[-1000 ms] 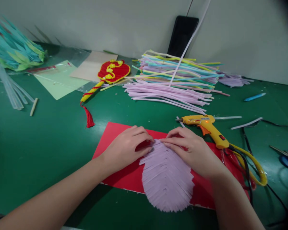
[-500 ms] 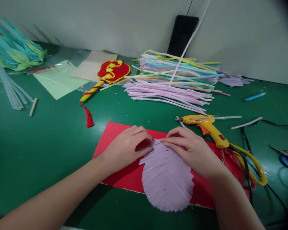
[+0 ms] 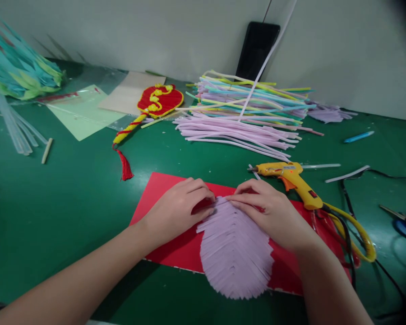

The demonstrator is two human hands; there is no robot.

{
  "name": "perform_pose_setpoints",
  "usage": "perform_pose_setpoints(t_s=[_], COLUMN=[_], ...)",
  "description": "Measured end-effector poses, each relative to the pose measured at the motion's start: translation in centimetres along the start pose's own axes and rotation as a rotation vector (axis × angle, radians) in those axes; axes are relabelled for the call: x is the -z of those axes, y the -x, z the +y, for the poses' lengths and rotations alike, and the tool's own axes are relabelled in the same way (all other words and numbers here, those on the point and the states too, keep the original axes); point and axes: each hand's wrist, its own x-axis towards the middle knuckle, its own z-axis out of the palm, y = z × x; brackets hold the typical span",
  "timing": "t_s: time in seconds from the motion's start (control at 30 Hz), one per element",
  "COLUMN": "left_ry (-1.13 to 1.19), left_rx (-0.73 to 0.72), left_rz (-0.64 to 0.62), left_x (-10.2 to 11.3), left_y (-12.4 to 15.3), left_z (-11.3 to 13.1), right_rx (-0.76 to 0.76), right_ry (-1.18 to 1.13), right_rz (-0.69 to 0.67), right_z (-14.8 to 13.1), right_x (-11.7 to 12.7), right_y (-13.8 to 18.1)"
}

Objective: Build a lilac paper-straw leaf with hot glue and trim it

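A lilac leaf shape [image 3: 237,253], built from overlapping flattened chenille strips in a herringbone pattern, lies partly over a red board [image 3: 171,246] and hangs past its near edge. My left hand [image 3: 181,205] is curled at the upper left of the leaf, thumb and fingers closed on its top strips. My right hand [image 3: 267,205] pinches the top right edge with thumb and forefinger. The fingertips of both hands nearly meet at the leaf's tip. What exactly lies beneath them is partly hidden.
A yellow glue gun [image 3: 291,174] lies just beyond my right hand, its cable looping right. Pastel chenille stems [image 3: 240,131] are heaped behind. A red-and-yellow fan [image 3: 159,99], clear glue sticks [image 3: 15,126], a blue pen [image 3: 358,136], scissors [image 3: 404,221] and a leaning phone [image 3: 259,47] surround the work.
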Motion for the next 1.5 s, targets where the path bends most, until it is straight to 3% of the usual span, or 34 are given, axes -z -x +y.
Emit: perform_pose_setpoints(t_s=[0.53, 0.73, 1.1, 1.5], left_ry=[0.022, 0.107, 0.053, 0.0], left_rx=[0.014, 0.119, 0.079, -0.037], left_rz=[0.0, -0.006, 0.005, 0.04], left_x=[0.0, 0.4, 0.4, 0.2], left_y=[-0.1, -0.2, 0.0, 0.0], left_z=[-0.2, 0.0, 0.4, 0.1], right_rx=[0.009, -0.034, -0.05, -0.024], right_ry=[-0.004, -0.078, -0.126, -0.105], right_rz=[0.01, 0.134, 0.258, 0.166], right_z=[0.0, -0.1, 0.3, 0.0], right_x=[0.0, 0.0, -1.0, -1.1], right_y=[-0.1, -0.2, -0.6, -0.7])
